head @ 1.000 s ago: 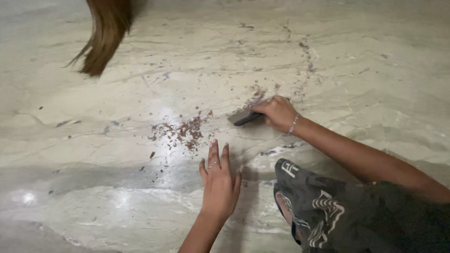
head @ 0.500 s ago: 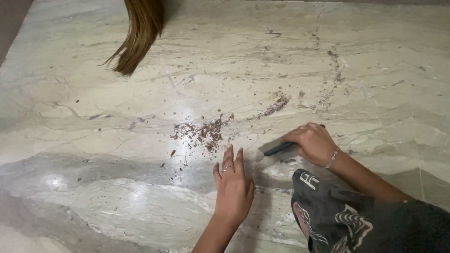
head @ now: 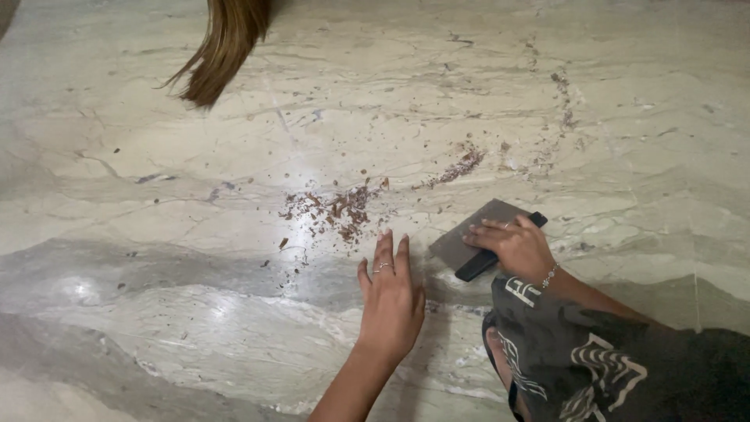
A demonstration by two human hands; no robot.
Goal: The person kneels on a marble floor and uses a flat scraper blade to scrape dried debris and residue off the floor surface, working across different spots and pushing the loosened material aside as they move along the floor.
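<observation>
My right hand [head: 519, 248] grips a flat grey scraper with a black handle [head: 475, 238], its blade resting on the marble floor [head: 156, 156]. My left hand [head: 391, 297] lies flat on the floor with fingers together, a ring on one finger, just below a small pile of brown crumbs [head: 332, 211]. A thinner trail of crumbs [head: 461, 168] runs up and to the right of the pile. The scraper sits to the right of the pile, apart from it.
A lock of brown hair [head: 223, 47] hangs into view at the top left. My knee in dark patterned cloth [head: 594, 359] fills the lower right. More scattered crumbs [head: 564, 101] lie at the upper right. A bracelet is on my right wrist.
My right hand has drawn the scraper down and toward me, and its grey blade now shows. The left hand stays flat by the pile. The view has shifted.
</observation>
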